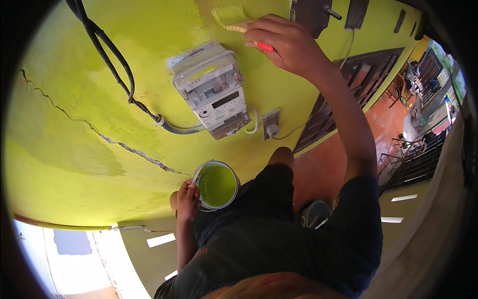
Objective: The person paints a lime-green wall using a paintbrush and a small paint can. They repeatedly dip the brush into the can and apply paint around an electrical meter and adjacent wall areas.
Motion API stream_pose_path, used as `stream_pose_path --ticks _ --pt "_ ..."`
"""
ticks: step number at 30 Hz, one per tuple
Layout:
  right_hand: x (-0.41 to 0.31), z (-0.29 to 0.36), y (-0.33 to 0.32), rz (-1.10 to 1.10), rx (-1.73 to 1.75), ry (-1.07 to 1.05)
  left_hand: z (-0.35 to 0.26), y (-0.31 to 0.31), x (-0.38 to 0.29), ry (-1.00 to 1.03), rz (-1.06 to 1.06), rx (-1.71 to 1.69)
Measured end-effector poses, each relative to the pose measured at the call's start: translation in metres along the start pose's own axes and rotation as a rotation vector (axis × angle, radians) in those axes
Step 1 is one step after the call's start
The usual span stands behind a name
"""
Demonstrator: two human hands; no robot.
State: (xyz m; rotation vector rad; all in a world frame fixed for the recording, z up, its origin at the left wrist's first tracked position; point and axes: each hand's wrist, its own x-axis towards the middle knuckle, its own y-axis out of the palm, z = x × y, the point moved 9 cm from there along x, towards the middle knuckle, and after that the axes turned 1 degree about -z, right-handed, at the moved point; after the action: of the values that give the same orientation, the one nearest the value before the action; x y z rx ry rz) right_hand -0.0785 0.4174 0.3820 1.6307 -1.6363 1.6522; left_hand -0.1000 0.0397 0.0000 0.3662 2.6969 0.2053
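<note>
Near the top of the view, my right hand (282,43) grips the handle of a paintbrush (231,18). Its bristles, coated in yellow-green paint, lie against the wall (149,33), which is painted the same colour. A red tip of the handle shows below my fingers. My left hand (188,198) holds the rim and handle of a small paint bucket (217,185) in front of my body, with green paint inside. Between the two hands, an electricity meter (213,89) with a clear cover is fixed to the wall.
Black cables (115,59) run down to the meter's left side. A socket with a plug (272,125) sits right of it, near a barred window (347,86). A long crack (123,145) crosses the wall. A dark bucket (315,213) stands on the red floor (317,168).
</note>
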Motion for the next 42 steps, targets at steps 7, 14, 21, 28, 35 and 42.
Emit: stream_pose_path --ticks 7,14,21,28,35,42 --pt "-0.041 -0.010 0.036 0.366 0.332 0.312 -0.001 0.002 0.001 0.026 0.021 0.010" --pt "0.070 -0.036 -0.087 -0.172 -0.020 0.049 -0.005 0.006 -0.002 0.024 0.056 -0.014" --pt "0.080 -0.038 -0.080 -0.332 -0.005 -0.083 -0.006 0.007 -0.001 0.026 0.067 -0.037" --pt "-0.070 0.006 0.033 0.254 0.240 0.288 -0.007 0.002 -0.001 0.019 0.044 -0.040" --pt "-0.019 -0.055 -0.006 0.164 0.106 0.316 -0.006 0.003 0.001 0.044 0.054 -0.019" --pt "0.040 -0.062 -0.091 -0.293 -0.053 0.056 0.000 -0.002 0.002 0.034 0.036 -0.074"
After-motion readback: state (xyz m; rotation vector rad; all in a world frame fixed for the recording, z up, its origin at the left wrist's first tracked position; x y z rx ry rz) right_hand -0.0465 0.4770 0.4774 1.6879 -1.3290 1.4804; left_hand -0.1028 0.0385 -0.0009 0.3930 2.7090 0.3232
